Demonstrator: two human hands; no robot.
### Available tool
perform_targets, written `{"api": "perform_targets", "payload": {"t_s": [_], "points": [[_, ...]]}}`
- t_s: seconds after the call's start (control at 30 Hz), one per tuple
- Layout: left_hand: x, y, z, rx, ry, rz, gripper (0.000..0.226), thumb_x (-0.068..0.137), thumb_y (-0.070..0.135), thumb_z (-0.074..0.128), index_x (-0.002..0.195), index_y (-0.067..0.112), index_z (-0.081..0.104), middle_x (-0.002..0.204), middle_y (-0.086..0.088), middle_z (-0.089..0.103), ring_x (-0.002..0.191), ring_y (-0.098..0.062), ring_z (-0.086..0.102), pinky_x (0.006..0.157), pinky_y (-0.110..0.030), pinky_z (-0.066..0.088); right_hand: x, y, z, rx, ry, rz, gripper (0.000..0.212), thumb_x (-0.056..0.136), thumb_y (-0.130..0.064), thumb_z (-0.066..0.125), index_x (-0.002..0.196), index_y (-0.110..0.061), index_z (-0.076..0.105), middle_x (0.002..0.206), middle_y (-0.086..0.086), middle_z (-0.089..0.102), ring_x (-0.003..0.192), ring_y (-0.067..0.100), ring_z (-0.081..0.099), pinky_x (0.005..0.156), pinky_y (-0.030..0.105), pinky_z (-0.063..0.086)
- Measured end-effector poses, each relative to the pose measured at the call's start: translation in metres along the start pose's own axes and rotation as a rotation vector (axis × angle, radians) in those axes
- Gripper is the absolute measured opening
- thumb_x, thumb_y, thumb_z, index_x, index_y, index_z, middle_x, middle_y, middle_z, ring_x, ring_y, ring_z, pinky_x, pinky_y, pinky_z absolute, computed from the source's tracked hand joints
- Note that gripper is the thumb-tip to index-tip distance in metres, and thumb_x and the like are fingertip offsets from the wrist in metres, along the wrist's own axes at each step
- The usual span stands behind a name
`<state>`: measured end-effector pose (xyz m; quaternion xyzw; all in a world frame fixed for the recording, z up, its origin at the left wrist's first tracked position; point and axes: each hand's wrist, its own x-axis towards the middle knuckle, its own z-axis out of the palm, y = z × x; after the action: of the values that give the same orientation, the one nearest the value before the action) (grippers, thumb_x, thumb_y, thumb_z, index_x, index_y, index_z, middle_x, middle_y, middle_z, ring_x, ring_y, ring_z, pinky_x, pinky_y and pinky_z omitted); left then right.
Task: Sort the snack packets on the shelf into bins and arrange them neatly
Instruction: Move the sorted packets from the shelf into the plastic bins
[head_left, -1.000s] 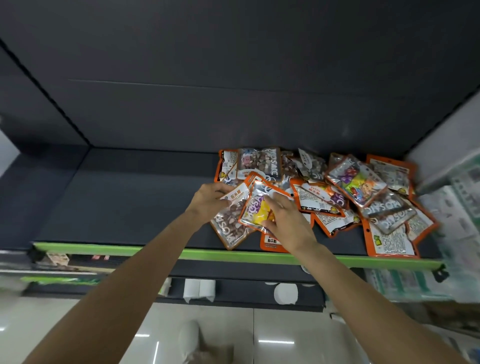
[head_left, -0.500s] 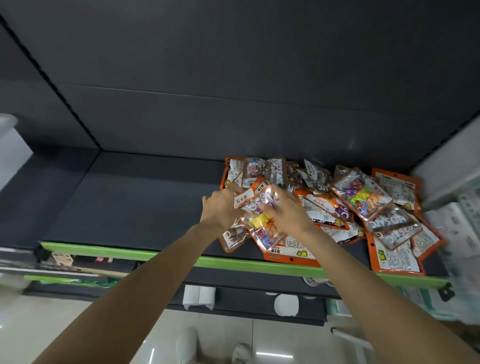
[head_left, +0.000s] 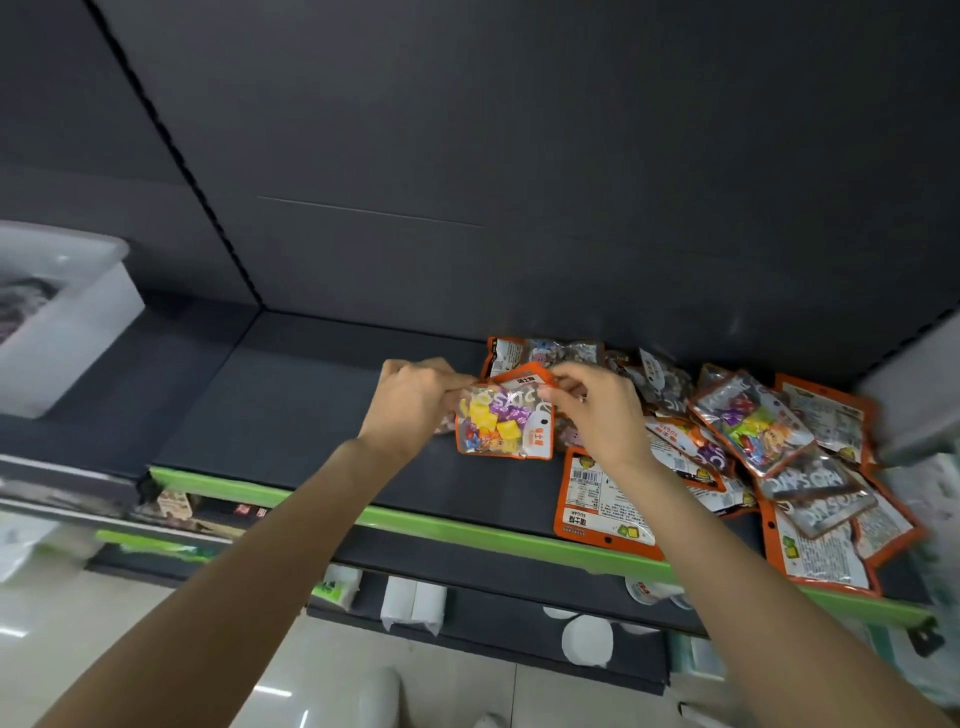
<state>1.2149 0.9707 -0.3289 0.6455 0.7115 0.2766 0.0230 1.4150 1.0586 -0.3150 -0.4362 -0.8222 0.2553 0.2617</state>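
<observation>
Hands, left (head_left: 410, 402) and right (head_left: 597, 410), pinching candy packet (head_left: 501, 423), "SUGAR" packet (head_left: 602, 499) alongside

Orange-edged candy packet (head_left: 501, 426) raised upright; packet heap (head_left: 753, 447) right on shelf (head_left: 311, 415).

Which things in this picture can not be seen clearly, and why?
Head view only:
- White bin: cut by the left edge; contents blurred.
- Left hand grip: fingertips hidden behind the held packet.
- Packet pile: lower packets covered by upper ones.
- Lower shelf items: too small, blurred.
</observation>
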Motion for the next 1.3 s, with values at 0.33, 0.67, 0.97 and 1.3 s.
{"api": "perform_targets", "payload": {"t_s": [0.33, 0.67, 0.97, 1.3], "points": [[-0.052, -0.039, -0.099, 0.168, 0.175, -0.077, 0.016, 0.080, 0.020, 0.060, 0.082, 0.018, 0.076, 0.075, -0.002, 0.069, 0.066, -0.027, 0.065, 0.067, -0.038, 0.047, -0.002, -0.095, 0.041, 0.126, 0.012, -0.170, 0.011, 0.081, -0.019, 0.073, 0.089, -0.010, 0.075, 0.082, -0.005, 0.064, 0.073, 0.010, 0.057, 0.064, 0.020, 0.041], [-0.139, -0.158, -0.232, 0.156, 0.199, -0.264, 0.030, 0.086, 0.025, 0.049, 0.097, 0.015, 0.075, 0.091, -0.008, 0.069, 0.087, -0.032, 0.063, 0.076, -0.042, 0.049, 0.001, -0.261, 0.161, 0.193, -0.074, -0.296, 0.014, 0.088, -0.018, 0.066, 0.096, -0.008, 0.070, 0.086, -0.002, 0.061, 0.077, 0.010, 0.059, 0.066, 0.030, 0.049], [-0.199, -0.309, -0.331, 0.050, 0.241, -0.386, 0.017, 0.090, 0.013, 0.061, 0.100, 0.016, 0.075, 0.100, -0.005, 0.070, 0.092, -0.028, 0.064, 0.077, -0.042, 0.052, 0.010, -0.410, 0.283, 0.259, -0.119, -0.267, 0.013, 0.088, -0.020, 0.066, 0.096, -0.011, 0.070, 0.090, 0.003, 0.063, 0.079, 0.010, 0.062, 0.070, 0.031, 0.053], [-0.162, -0.439, -0.379, -0.057, 0.311, -0.451, 0.017, 0.088, 0.014, 0.064, 0.100, 0.017, 0.075, 0.102, -0.002, 0.071, 0.094, -0.022, 0.063, 0.081, -0.036, 0.050, 0.087, -0.493, 0.371, 0.299, -0.074, -0.247, 0.014, 0.090, -0.020, 0.063, 0.097, -0.011, 0.070, 0.091, -0.004, 0.066, 0.078, 0.000, 0.059, 0.063, 0.006, 0.044]]}}
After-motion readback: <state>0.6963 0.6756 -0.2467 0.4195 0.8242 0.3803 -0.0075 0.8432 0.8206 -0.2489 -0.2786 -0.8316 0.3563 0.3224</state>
